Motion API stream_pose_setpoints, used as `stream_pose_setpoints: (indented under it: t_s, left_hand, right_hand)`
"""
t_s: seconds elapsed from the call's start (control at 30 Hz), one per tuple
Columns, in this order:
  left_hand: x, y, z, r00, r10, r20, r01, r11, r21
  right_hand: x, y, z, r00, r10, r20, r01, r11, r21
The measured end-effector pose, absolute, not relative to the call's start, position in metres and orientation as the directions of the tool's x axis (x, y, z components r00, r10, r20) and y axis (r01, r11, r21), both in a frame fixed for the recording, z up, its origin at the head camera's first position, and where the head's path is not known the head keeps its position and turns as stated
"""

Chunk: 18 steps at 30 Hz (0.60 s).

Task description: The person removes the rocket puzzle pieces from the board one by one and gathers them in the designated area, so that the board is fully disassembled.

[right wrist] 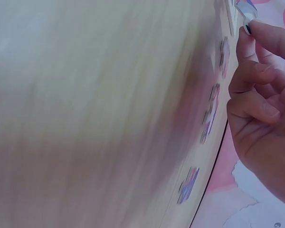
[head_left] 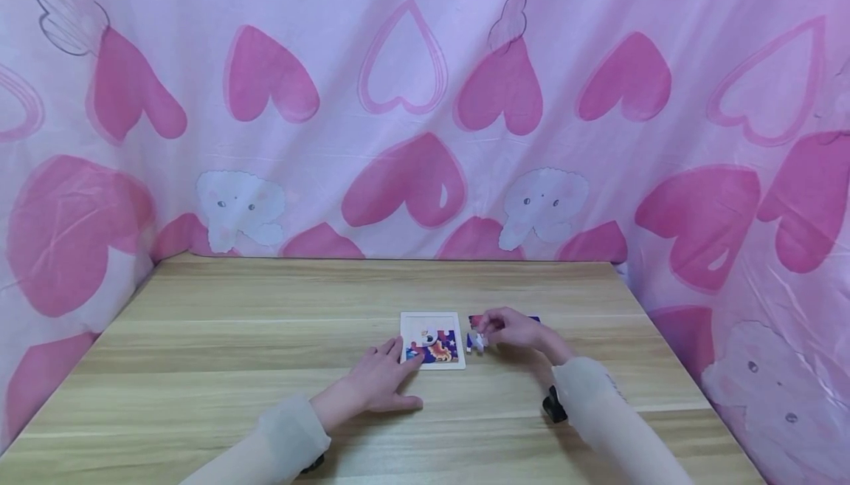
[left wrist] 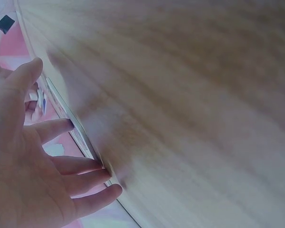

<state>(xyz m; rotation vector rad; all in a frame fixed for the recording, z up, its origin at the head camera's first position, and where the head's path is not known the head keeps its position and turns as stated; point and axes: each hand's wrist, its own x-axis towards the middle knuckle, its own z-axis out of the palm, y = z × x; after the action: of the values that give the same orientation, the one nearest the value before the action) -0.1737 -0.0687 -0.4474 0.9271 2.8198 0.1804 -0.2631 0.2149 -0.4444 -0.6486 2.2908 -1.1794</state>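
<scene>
A white-framed jigsaw puzzle (head_left: 432, 315) lies flat on the table, its lower part filled with a colourful picture and its upper left pale. My left hand (head_left: 381, 382) rests at its left side, fingers spread, with the index finger over the lower left corner. In the left wrist view those fingers (left wrist: 88, 183) are nearly straight along the frame's edge. To the right of the puzzle, my right hand (head_left: 513, 328) pinches a small puzzle piece (right wrist: 247, 10) between thumb and index finger. The other fingers of that hand are curled.
Several loose puzzle pieces (right wrist: 210, 114) lie on the wooden table (head_left: 265, 315) around and beneath my right hand, partly hidden by it in the head view. A pink heart-patterned curtain (head_left: 398, 123) hangs behind the table and along its sides.
</scene>
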Motion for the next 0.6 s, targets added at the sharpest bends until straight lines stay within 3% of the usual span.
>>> stream_pose_setpoints:
  t_s: [0.6]
  left_hand:
    - [-0.1743, -0.0691, -0.45, -0.793, 0.599, -0.113, 0.579, 0.798, 0.165]
  right_hand:
    - [-0.2598, 0.2255, -0.4495, -0.777, -0.559, -0.29, -0.138, 0.601, -0.787]
